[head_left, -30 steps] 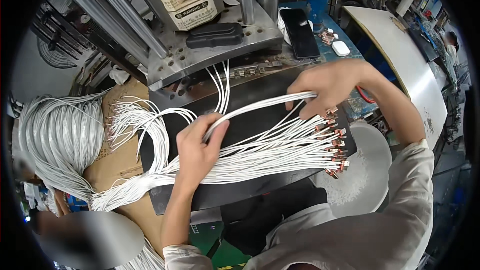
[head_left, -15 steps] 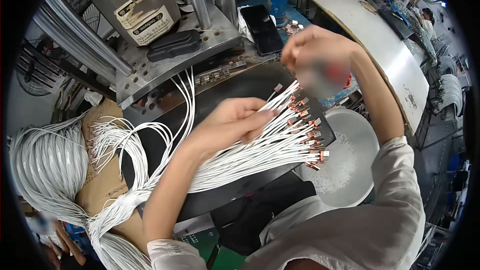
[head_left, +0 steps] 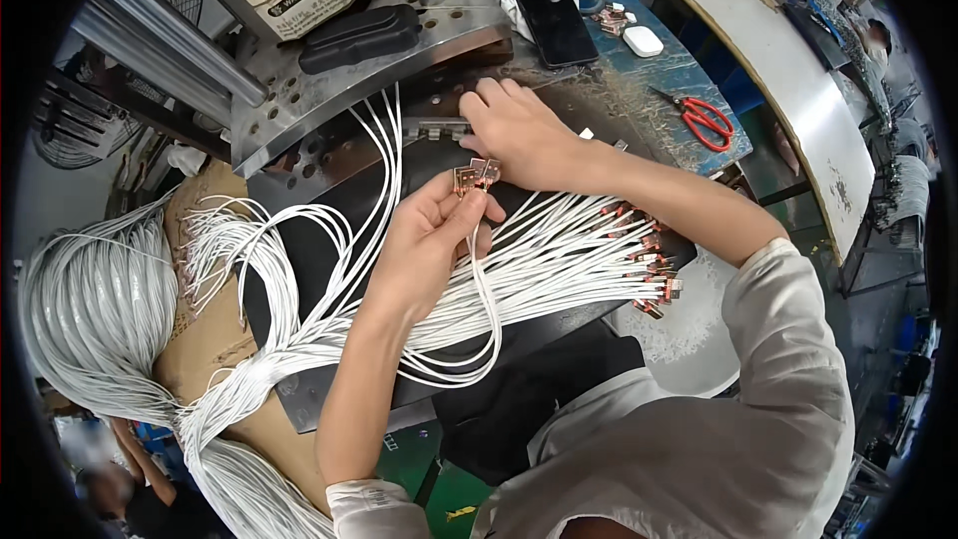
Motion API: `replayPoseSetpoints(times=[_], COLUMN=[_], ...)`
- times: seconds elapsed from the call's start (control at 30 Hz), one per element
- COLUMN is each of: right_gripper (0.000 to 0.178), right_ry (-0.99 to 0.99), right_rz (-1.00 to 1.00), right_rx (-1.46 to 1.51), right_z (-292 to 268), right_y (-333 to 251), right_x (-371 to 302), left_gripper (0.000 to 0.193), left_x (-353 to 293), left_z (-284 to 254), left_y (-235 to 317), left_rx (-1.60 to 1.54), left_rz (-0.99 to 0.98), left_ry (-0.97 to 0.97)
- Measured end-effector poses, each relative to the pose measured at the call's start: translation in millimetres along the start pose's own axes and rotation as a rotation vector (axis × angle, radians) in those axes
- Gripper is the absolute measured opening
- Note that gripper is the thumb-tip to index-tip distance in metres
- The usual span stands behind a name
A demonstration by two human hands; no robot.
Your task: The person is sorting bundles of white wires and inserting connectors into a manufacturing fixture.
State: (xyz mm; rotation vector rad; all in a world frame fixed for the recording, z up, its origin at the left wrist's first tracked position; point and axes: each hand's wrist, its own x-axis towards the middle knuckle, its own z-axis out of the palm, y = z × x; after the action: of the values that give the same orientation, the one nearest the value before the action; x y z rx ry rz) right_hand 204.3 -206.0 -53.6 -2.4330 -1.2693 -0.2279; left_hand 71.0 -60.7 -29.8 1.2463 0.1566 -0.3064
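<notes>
Many connectors [head_left: 654, 272] near black board's edge [head_left: 311, 401].

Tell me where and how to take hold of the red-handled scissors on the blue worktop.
Grip the looped handles of the red-handled scissors, probably with the right hand, coming from above and the right. They lie on the worn blue worktop with the loops toward the right and the narrow, dark blades pointing to the upper left.

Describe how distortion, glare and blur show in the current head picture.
Head view: the edge of the white table bows and its top shows glare; head view, lower left: a smeared patch blurs part of a co-worker; head view: the connectors in the left hand look fairly clear.
</notes>
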Motion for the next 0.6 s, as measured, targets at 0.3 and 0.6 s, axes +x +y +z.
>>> replayPoseSetpoints(times=[0.3,0.6], right_gripper=[0.028,0.029], right_ry=[-0.305,-0.224], right_rz=[0.558,0.441], right_rx=[0.92,1.182], right_z=[-51,-30], right_y=[14,2], right_x=[-15,-17], left_gripper=[0.019,0.015], left_x=[9,15], left_z=[8,11], left_y=[-8,-8], left_rx=[0.067,0.156], left_rz=[0.054,0.106], left_ry=[0.16,0.255])
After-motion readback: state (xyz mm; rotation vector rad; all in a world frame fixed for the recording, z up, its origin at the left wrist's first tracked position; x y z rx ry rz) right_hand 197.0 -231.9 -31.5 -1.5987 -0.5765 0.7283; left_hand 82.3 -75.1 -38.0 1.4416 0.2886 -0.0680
